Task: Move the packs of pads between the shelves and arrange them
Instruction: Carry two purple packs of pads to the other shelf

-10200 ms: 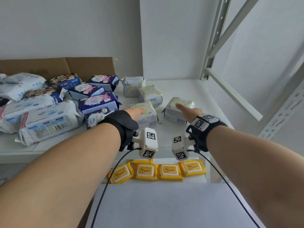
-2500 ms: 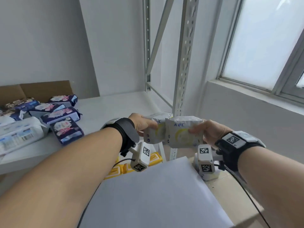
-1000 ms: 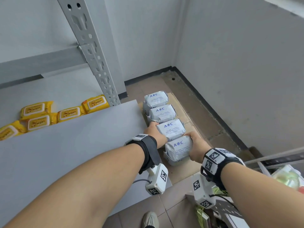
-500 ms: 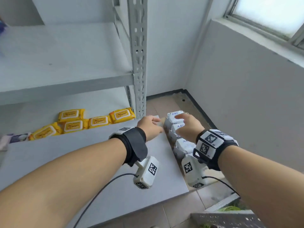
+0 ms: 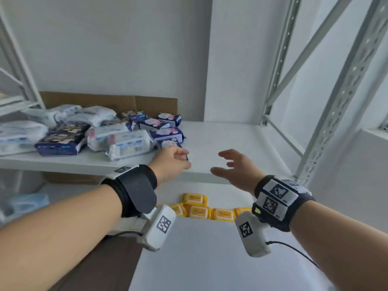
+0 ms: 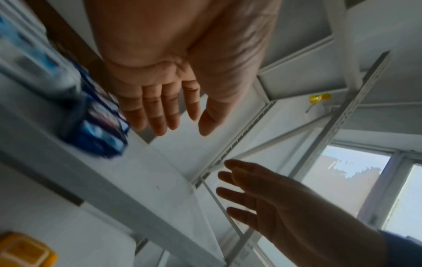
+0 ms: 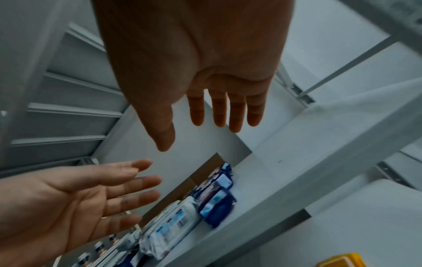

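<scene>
Packs of pads (image 5: 109,133) lie piled on the shelf (image 5: 220,141), just left of the left hand (image 5: 171,162), fingers loose and holding nothing. The right hand (image 5: 237,168), spread and empty, hovers over bare shelf. Most packs seemingly remain to be moved.

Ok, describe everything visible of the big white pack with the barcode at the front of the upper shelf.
The white barcode pack is a soft, crinkled plastic-wrapped bundle with blue print, a pink patch and a barcode on its side. It lies flat near the front edge of the upper shelf, leaning against another white pack behind it, with dark blue packs at its right. Neither hand touches it; the left hand hovers just right of it, holding nothing.
</scene>
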### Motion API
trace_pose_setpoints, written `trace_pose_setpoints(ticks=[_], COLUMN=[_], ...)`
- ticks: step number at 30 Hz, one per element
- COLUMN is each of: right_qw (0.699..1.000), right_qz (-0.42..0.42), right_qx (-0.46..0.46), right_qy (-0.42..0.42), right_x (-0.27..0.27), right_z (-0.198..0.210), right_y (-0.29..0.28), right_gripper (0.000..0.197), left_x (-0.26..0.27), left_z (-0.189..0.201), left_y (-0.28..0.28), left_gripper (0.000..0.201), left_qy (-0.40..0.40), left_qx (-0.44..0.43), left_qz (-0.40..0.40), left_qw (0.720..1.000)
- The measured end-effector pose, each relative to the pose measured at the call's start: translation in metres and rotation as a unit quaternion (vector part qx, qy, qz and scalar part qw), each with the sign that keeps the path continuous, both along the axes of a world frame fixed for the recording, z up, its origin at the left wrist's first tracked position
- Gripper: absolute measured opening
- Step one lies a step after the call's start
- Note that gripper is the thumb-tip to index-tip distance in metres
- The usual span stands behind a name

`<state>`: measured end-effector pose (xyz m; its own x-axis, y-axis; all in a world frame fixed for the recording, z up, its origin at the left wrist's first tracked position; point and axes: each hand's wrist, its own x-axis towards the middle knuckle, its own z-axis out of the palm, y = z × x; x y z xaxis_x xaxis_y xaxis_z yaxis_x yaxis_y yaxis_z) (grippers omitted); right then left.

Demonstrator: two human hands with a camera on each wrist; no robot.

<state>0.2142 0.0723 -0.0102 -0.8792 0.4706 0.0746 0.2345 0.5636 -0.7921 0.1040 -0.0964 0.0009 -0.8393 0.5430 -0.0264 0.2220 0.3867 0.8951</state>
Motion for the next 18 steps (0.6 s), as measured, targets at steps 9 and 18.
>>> trace_pose_setpoints(ticks=[9,18], right_qw=[0.995,0.987], right_qz=[0.005,-0.027], right_qx=[0.055,0.043], right_qy=[-0.088,-0.153], right_x=[-0.082,-0.144], right_z=[0.003,-0.014], right_y=[-0.076,-0.031], right_gripper=[0.058,0.061], left_x=[-0.086,-0.131], left_z=[0.024,0.007], left_y=[-0.135,-0.098], left_gripper=[0.032,0.042], left_qy=[-0.096,-0.133], left_qx=[-0.013,-0.045], left_qz=[0.133,0.174], left_qw=[0.986,0.975])
